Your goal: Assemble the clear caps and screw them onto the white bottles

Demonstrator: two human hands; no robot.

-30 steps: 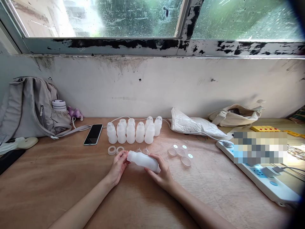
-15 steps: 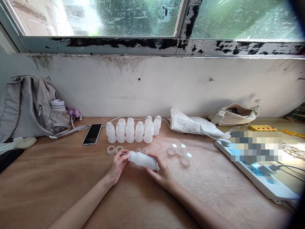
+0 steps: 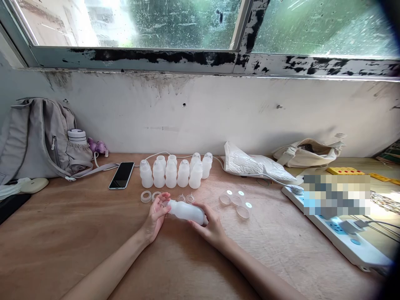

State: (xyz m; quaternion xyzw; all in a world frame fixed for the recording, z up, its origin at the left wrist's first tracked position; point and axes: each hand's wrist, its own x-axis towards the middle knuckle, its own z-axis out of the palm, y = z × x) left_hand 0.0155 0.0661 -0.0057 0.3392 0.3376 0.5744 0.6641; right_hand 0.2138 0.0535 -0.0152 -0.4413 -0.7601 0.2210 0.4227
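A frosted white baby bottle (image 3: 188, 211) lies nearly level above the table, its neck to the left. My right hand (image 3: 211, 227) is wrapped round its base end. At the neck, the fingers of my left hand (image 3: 155, 218) pinch a small clear piece that looks like a teat (image 3: 164, 204), partly hidden by them. Just behind are white collar rings (image 3: 146, 196), one partly covered by my left hand, and two clear teats (image 3: 190, 198). Several similar bottles (image 3: 171, 175) stand upright farther back, some with clear tops. Three clear round caps (image 3: 243, 211) lie to the right.
A phone (image 3: 121, 175) and a grey backpack (image 3: 46, 141) are on the left. At the back right lie a white padded bag (image 3: 250, 162) and a cream pouch (image 3: 308, 153). A white power strip (image 3: 356, 246) with plugs and cords runs along the right side.
The fingers of my left hand have shifted at the bottle's neck, with the thumb now across the clear piece. My right hand keeps its hold on the bottle, almost unmoved.
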